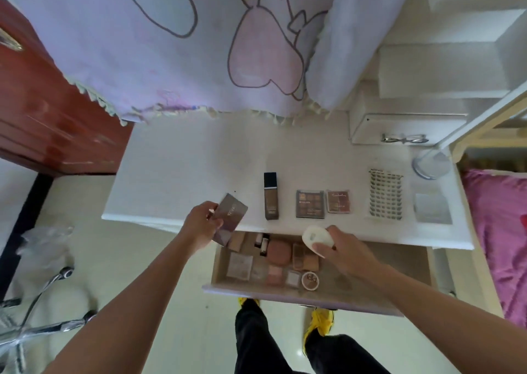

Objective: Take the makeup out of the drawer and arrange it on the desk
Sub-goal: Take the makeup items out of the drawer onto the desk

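Observation:
My left hand grips a grey-brown flat palette box over the white desk's front edge. My right hand holds a white egg-shaped case above the open drawer. On the desk lie a foundation bottle, two eyeshadow palettes, a lash tray and a clear square case. Inside the drawer are several compacts, among them a round pink one and a round jar.
A purple cartoon curtain hangs over the desk's back. A lamp base and glasses on a white tablet sit at the right rear. A chair base stands on the left floor, a pink bed on the right.

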